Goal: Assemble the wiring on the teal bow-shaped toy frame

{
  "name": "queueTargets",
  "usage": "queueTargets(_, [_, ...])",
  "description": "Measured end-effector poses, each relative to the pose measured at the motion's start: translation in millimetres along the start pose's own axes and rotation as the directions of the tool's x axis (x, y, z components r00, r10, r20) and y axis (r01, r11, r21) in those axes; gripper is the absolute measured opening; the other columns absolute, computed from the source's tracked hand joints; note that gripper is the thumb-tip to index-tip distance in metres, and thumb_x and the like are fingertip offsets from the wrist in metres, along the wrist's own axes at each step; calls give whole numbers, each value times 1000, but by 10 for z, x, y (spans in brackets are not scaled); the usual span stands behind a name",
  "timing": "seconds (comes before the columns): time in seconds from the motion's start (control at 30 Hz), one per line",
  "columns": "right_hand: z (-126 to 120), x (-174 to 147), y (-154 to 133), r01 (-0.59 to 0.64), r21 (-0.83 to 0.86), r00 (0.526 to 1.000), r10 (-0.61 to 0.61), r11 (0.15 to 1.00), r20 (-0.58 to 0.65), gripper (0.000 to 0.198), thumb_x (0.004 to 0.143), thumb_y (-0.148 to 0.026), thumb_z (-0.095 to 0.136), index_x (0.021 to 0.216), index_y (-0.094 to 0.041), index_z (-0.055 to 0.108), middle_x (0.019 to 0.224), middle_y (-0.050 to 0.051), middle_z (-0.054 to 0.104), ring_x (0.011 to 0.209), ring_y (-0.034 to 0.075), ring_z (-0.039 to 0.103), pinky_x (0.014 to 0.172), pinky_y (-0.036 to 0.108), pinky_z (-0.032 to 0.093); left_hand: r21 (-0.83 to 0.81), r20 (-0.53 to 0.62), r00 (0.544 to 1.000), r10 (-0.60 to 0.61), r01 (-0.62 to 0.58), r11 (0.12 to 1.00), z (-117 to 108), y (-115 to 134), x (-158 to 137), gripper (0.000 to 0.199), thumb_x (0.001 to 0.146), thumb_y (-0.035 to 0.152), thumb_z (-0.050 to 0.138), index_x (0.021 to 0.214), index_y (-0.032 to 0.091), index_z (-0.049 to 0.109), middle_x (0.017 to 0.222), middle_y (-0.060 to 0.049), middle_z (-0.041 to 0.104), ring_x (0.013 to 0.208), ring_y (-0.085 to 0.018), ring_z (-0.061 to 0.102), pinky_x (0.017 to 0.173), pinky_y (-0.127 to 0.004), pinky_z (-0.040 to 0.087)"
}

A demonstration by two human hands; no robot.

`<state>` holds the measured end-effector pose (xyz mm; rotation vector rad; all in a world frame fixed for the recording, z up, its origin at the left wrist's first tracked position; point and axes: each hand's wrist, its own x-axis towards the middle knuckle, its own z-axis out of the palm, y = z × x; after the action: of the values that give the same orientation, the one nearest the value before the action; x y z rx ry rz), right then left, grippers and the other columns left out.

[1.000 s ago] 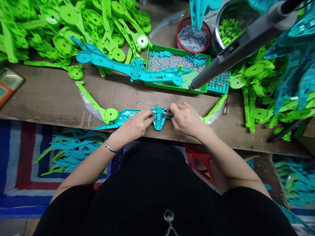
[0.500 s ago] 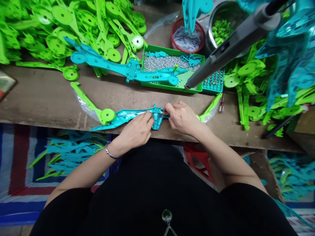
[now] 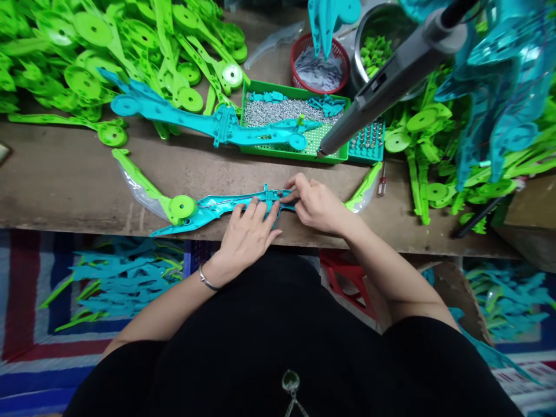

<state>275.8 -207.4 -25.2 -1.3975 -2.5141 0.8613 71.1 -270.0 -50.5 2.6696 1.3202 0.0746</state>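
Note:
A long turquoise plastic shell, shaped like half of a toy bow, lies open side up near the bench's front edge. A thin dark wire runs along its inside. Lime-green arms carry clear film: the left arm ends in a round disc on the shell, and the right arm is partly covered by my right hand. My left hand rests on the shell's middle, fingers extended and spread. Bent over the part right of centre, my right hand has its fingers pinched together; whatever is between them is hidden.
Behind lie another turquoise shell and a green tray of screws. A grey electric screwdriver hangs over the tray. Lime-green parts pile up at back left. A red basket, metal bowl and small screwdriver are to the right.
My left hand has gone from curled fingers to spread fingers on the shell. My right hand stays at the shell's middle, its fingertips shifted slightly. The whole view has moved a little.

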Motion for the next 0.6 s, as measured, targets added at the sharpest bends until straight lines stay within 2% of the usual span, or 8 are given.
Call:
queueTargets(0.17, [-222, -48, 58, -38, 247, 997, 20, 968, 77, 49, 76, -3, 41, 123, -16, 48, 107, 7, 79, 99, 21, 73, 88, 35, 48, -29, -10, 999, -39, 38, 999, -6, 39, 10, 57, 103, 39, 44, 151, 9, 45, 130, -28, 59, 131, -44, 50, 94, -55, 44])
queueTargets(0.27, [-447, -197, 131, -40, 340, 998, 57, 940, -38, 43, 80, -5, 39, 119, -16, 52, 107, 8, 77, 101, 18, 73, 86, 33, 49, -33, -18, 999, -42, 42, 999, -4, 66, 19, 53, 102, 32, 46, 150, 9, 46, 125, -27, 62, 131, -44, 51, 93, -55, 45])
queueTargets(0.33, [-550, -346, 195, -74, 307, 984, 119, 949, -131, 36, 84, -9, 39, 115, -16, 54, 107, 9, 75, 102, 19, 72, 86, 34, 50, -10, -30, 999, -34, 34, 999, 10, 71, 22, 51, 102, 29, 45, 149, 9, 47, 124, -27, 63, 129, -44, 53, 92, -55, 46])
queueTargets(0.4, [-574, -508, 255, -118, 206, 974, 154, 971, -167, 28, 87, -15, 45, 112, -17, 57, 110, 10, 73, 103, 21, 70, 88, 37, 51, 24, -54, 998, -24, 26, 999, 35, 69, 23, 50, 103, 27, 44, 148, 8, 49, 122, -26, 64, 127, -43, 56, 92, -54, 46])
queueTargets(0.47, [-515, -659, 298, -123, 102, 982, 135, 987, -131, 26, 87, -22, 54, 112, -18, 58, 116, 11, 71, 108, 25, 66, 95, 43, 50, 42, -87, 996, -15, 18, 999, 68, 61, 24, 49, 103, 27, 44, 147, 8, 49, 121, -26, 65, 125, -43, 57, 92, -54, 47])
queueTargets(0.6, [-277, -867, 349, -92, 28, 995, 93, 995, -31, 46, 82, -31, 69, 124, -18, 53, 128, 15, 65, 120, 31, 58, 105, 51, 46, 37, -132, 991, 1, 4, 999, 117, 35, 65, 49, 102, 28, 43, 148, 11, 50, 119, -24, 66, 125, -41, 57, 93, -53, 47])
